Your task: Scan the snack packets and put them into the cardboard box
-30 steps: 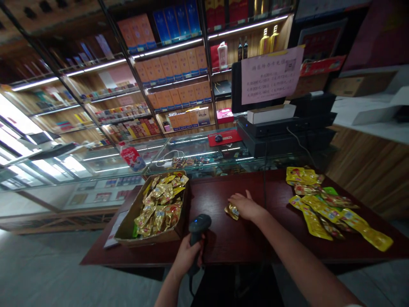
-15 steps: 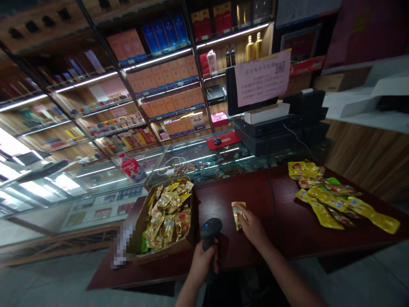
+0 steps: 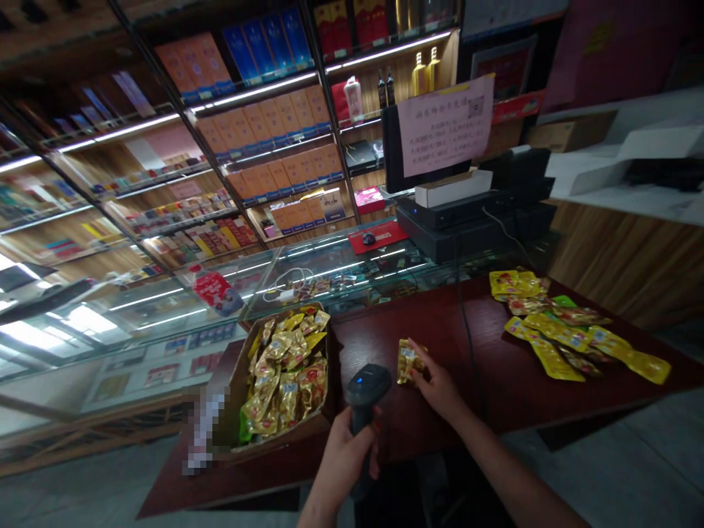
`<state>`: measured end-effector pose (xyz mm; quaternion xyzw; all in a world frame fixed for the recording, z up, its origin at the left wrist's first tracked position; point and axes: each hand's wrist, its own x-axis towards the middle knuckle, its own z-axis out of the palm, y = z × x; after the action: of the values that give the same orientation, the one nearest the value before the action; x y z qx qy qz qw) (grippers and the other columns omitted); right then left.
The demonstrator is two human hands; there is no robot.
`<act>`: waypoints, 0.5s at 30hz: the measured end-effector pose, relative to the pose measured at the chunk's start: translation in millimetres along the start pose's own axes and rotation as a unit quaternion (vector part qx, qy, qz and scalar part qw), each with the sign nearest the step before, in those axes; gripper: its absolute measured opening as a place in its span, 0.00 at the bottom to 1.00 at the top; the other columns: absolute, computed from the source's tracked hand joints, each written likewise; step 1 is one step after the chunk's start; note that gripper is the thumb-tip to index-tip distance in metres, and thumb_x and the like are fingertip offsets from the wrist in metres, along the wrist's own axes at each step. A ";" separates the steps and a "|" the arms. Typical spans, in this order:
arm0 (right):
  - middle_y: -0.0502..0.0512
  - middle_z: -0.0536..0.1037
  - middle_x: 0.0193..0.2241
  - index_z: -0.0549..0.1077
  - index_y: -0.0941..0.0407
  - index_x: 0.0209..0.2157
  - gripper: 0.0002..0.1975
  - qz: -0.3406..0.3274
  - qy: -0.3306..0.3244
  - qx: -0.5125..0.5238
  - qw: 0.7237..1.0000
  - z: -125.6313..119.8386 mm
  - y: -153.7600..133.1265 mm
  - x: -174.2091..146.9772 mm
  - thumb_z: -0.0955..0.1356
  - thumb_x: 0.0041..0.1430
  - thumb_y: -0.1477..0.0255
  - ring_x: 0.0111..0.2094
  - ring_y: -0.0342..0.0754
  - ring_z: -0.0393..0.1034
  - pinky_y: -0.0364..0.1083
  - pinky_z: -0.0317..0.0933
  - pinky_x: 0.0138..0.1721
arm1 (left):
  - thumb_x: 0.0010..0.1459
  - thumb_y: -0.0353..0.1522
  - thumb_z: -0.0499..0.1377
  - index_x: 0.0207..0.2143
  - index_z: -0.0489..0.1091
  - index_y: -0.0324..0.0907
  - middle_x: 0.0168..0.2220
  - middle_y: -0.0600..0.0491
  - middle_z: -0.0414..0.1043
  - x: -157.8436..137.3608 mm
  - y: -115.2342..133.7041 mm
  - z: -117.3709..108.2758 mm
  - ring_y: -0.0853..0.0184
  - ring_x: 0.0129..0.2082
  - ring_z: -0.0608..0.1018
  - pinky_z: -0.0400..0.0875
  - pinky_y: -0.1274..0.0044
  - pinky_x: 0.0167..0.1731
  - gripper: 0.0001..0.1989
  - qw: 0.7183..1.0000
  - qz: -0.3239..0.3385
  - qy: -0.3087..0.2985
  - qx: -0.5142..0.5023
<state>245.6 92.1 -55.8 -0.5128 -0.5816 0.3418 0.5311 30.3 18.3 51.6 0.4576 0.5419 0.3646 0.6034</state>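
My left hand (image 3: 345, 456) is wrapped round the handle of a dark barcode scanner (image 3: 367, 385), whose blue light shows on its head. The scanner's head is tilted up, just left of a small gold snack packet (image 3: 405, 364). That packet lies on the dark red table, with my right hand (image 3: 438, 387) gripping its right side between thumb and fingers. Left of the scanner stands an open cardboard box (image 3: 328, 400) full of similar gold packets (image 3: 289, 367). Across the table to the right lies a loose pile of yellow snack packets (image 3: 555, 345).
A black cable (image 3: 466, 323) runs across the table (image 3: 379, 323). Behind it are a glass display counter (image 3: 253, 271), a mouse (image 3: 368, 238) on a red mat, and a monitor (image 3: 391, 154) with a pink sign. Shelves of boxed goods line the back.
The scanner has come up a little, its head tipping toward the packet. In my right hand the packet has turned, so more of its face shows. The whole view has shifted slightly.
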 end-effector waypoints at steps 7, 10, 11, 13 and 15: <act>0.55 0.74 0.57 0.59 0.50 0.66 0.32 -0.004 -0.015 -0.026 1.000 2.2 -2.0 -2.7 0.65 0.59 0.72 0.59 0.53 0.68 0.54 0.62 0.59 | 0.50 0.38 0.63 0.35 0.67 0.40 0.16 0.61 0.67 5.7 2.6 5.7 0.72 0.09 0.68 0.60 0.82 0.10 0.13 0.999 0.006 -0.016 0.034; 0.54 0.73 0.59 0.59 0.49 0.66 0.32 -0.010 -0.018 -0.027 0.999 2.7 -0.8 -2.9 0.64 0.59 0.72 0.60 0.52 0.67 0.54 0.62 0.60 | 0.50 0.38 0.62 0.36 0.67 0.40 0.16 0.61 0.66 4.6 1.8 5.4 0.72 0.09 0.68 0.61 0.82 0.10 0.13 0.999 0.002 -0.018 0.037; 0.54 0.72 0.59 0.59 0.48 0.66 0.32 -0.010 -0.019 -0.029 0.999 2.8 -0.6 -2.8 0.64 0.60 0.72 0.60 0.52 0.66 0.54 0.61 0.60 | 0.51 0.38 0.62 0.35 0.67 0.40 0.16 0.61 0.66 3.9 2.0 5.2 0.72 0.09 0.68 0.61 0.82 0.10 0.13 0.999 0.002 -0.021 0.036; 0.54 0.71 0.60 0.58 0.48 0.66 0.33 -0.003 -0.021 -0.033 0.999 2.9 -0.6 -2.5 0.64 0.59 0.72 0.61 0.52 0.66 0.54 0.60 0.61 | 0.51 0.39 0.62 0.35 0.67 0.40 0.16 0.61 0.66 2.7 2.8 5.0 0.72 0.09 0.68 0.60 0.82 0.10 0.13 0.999 0.003 -0.030 0.030; 0.54 0.70 0.61 0.58 0.49 0.67 0.34 0.009 -0.023 -0.036 0.999 3.0 -1.2 -2.2 0.64 0.58 0.73 0.61 0.51 0.66 0.54 0.60 0.61 | 0.51 0.38 0.62 0.36 0.67 0.40 0.17 0.61 0.66 2.0 3.6 5.0 0.73 0.09 0.68 0.60 0.83 0.10 0.13 0.999 0.006 -0.039 0.029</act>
<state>242.2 90.1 -55.9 -0.5291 -0.6008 0.3369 0.4956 35.8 20.5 54.4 0.4925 0.5253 0.3342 0.6081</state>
